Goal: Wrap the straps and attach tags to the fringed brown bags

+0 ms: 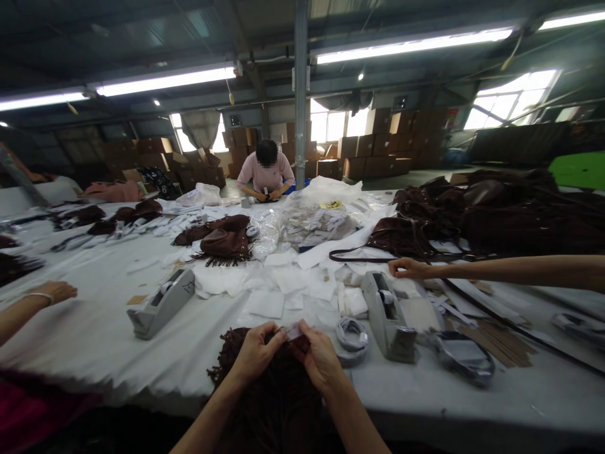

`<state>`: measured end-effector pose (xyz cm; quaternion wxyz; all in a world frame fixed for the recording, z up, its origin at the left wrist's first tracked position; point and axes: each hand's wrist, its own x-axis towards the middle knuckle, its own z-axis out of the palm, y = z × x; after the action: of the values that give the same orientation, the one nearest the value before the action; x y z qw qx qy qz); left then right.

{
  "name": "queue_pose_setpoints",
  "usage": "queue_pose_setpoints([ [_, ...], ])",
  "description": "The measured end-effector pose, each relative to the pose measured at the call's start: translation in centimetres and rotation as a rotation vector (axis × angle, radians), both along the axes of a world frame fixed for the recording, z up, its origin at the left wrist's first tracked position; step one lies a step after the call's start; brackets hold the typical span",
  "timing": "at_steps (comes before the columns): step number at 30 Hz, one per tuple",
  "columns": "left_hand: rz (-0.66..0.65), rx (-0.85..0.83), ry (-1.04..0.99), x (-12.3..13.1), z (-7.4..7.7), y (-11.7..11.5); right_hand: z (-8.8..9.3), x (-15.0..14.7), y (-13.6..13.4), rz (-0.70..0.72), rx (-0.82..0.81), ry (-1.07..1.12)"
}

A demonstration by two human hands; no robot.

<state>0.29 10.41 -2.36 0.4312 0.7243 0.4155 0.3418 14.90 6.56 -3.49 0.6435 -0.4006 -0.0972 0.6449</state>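
My left hand (258, 353) and my right hand (319, 356) meet at the near edge of the table, both pinched on a small pale piece of paper or tape (293, 330). Beneath them lies a dark brown fringed bag (278, 397), which hangs partly over the table's edge. A grey tape dispenser (388, 315) stands just right of my right hand, and a roll of tape (352, 337) lies between them.
A white cloth covers the long table (94, 328). A second tape dispenser (163, 302) sits at the left. White paper squares (283, 284) and brown bags (224, 239) lie mid-table. Co-workers' hands reach in from the left (57, 291) and right (409, 268). A person (265, 173) works at the far end.
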Motion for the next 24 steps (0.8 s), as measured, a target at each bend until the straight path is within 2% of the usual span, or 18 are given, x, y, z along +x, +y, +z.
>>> queue_pose_setpoints([
  [5, 0.022, -0.01, 0.031, 0.0, -0.4, 0.2, 0.1, -1.4, 0.1, -0.008, 0.053, -0.071],
  [9, -0.017, -0.128, -0.059, -0.7, -0.2, 0.3, 0.4, -1.7, 0.3, -0.02, 0.106, -0.129],
  [14, -0.14, -0.216, -0.15, -1.9, 0.5, 0.7, 0.9, -1.2, 0.6, 0.075, 0.157, -0.163],
  [17, -0.161, -0.213, -0.213, -2.1, 0.3, 1.1, 1.0, -1.4, 0.7, 0.163, 0.21, -0.163],
  [20, -0.114, -0.178, -0.221, -2.2, -0.2, 1.6, 0.6, -2.5, 0.9, 0.186, 0.232, -0.195],
  [24, 0.092, 0.006, -0.047, -2.4, -0.5, 2.0, -0.4, -4.3, 1.6, 0.091, 0.224, -0.265],
])
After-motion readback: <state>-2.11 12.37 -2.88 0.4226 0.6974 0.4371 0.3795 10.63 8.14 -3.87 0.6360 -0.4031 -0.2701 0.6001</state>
